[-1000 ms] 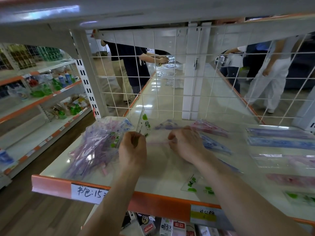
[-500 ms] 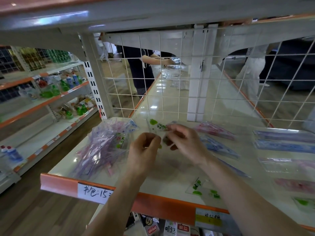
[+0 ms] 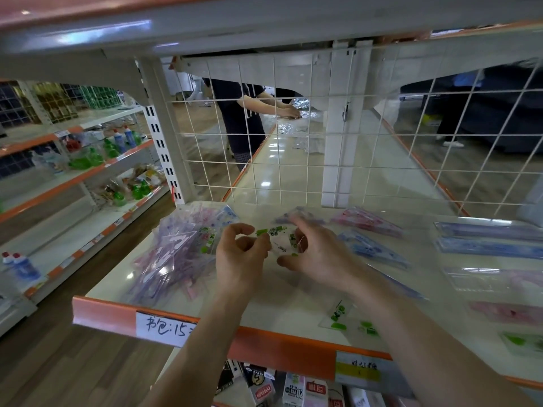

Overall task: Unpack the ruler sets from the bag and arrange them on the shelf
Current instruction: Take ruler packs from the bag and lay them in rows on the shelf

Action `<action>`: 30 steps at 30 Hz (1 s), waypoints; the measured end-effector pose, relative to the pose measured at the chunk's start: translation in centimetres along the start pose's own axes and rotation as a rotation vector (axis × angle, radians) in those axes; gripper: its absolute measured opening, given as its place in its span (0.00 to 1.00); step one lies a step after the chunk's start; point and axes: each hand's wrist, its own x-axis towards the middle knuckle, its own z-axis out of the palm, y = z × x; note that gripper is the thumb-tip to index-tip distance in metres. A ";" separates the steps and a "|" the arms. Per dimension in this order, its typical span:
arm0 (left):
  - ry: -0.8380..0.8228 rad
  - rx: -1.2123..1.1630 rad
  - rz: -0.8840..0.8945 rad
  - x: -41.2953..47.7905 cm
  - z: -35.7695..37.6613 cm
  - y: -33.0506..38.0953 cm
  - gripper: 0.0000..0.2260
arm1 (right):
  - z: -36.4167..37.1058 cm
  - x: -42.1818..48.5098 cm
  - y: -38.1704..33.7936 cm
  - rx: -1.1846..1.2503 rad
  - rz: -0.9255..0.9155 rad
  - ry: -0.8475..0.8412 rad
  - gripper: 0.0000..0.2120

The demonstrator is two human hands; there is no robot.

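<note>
**Q:** Nearest the viewer?
**A:** Orange-edged white shelf [image 3: 279, 346]. Over it, left hand [image 3: 241, 255] and right hand [image 3: 318, 255], each grip pinching one clear plastic ruler set with green prints [image 3: 279, 237].
**Q:** Farther back?
**A:** At left, clear plastic bag of ruler sets [image 3: 176, 254] lying on the shelf. Behind, white wire grid panel [image 3: 293, 160].

glossy shelf [image 3: 293, 292], clear shiny plastic ruler sets [image 3: 173, 254], white wire mesh [image 3: 293, 160], wood-look floor [image 3: 73, 371].

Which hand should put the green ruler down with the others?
Probably right. The left hand and right hand both pinch the green ruler, but the laid-out rulers lie on the right; the bag is left.
</note>
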 end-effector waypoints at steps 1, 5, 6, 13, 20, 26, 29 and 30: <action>0.003 0.003 0.006 0.1 0.0 -0.1 0.06 | -0.3 0.0 -0.3 -0.057 -0.014 -0.002 0.35; 0.036 0.199 0.080 0.5 0.1 -0.5 0.01 | -2.2 -0.2 -1.0 -0.195 0.040 -0.116 0.35; 0.052 0.241 0.113 0.5 0.1 -0.6 0.00 | -2.6 -0.2 -1.1 -0.236 0.074 -0.161 0.34; 0.123 0.393 0.277 0.1 0.4 -0.5 0.08 | -3.0 0.0 -2.5 -0.399 0.166 -0.417 0.37; 0.059 0.510 0.307 -0.5 -0.7 -0.4 0.09 | -1.6 0.8 -3.6 -0.435 0.168 -0.463 0.27; -0.018 0.653 0.328 -0.4 -1.5 -0.4 0.10 | -1.7 0.8 -3.6 -0.410 0.155 -0.475 0.10; -0.194 0.829 0.267 -0.2 -1.6 -0.3 0.13 | -1.8 0.7 -3.7 -0.379 0.148 -0.459 0.15; -0.254 0.894 0.239 -0.2 -1.6 -0.2 0.14 | -1.8 0.7 -3.7 -0.382 0.132 -0.459 0.09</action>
